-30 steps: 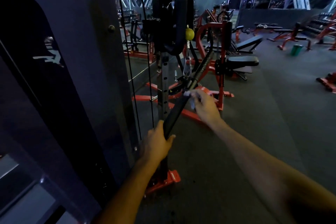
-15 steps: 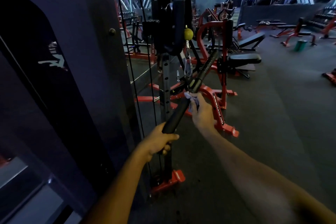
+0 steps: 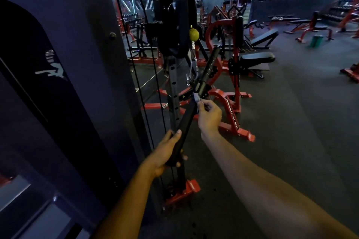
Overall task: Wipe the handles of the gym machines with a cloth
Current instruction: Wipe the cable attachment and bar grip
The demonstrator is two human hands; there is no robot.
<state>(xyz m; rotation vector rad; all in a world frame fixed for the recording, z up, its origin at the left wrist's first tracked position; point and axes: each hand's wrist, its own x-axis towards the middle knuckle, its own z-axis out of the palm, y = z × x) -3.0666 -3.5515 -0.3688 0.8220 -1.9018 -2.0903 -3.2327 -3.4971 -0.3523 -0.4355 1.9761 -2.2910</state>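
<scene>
A long black cable-machine bar handle (image 3: 187, 122) hangs slanted from a carabiner (image 3: 193, 64) under a yellow ball stop (image 3: 193, 34). My left hand (image 3: 167, 151) grips the bar's near, lower end. My right hand (image 3: 208, 115) holds a small pale cloth (image 3: 196, 98) against the bar near its middle, just below the swivel clamp. Most of the cloth is hidden inside my fingers. The far half of the bar (image 3: 210, 62) points up and away.
A dark machine panel (image 3: 58, 83) fills the left. The black upright post (image 3: 173, 91) with holes and cables (image 3: 143, 91) stands just behind the bar. Red machines (image 3: 231, 110) and benches (image 3: 256, 58) stand beyond on dark floor (image 3: 291, 132).
The view has drawn closer to the machine and tilted. My left hand has slid a little along the bar's near end. My right hand stays with the cloth near the bar's middle.
</scene>
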